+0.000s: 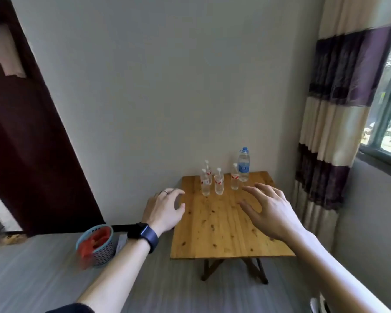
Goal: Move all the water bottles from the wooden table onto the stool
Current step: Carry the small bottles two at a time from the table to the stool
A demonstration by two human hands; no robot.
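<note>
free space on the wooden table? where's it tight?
Free: the table from its near edge up to the bottles. Tight: the far edge, four small bottles and a big bottle. Left hand and right hand hover open.

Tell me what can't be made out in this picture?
- Stool: not in the head view at all.
- Rearmost small bottle: mostly hidden behind the bottle in front.
- Bottle labels: too small to read.
- Basket contents: blurred; only something red shows.
- White thing: cut off by the bottom edge.
- Left hand fingers: curled out of sight.
</note>
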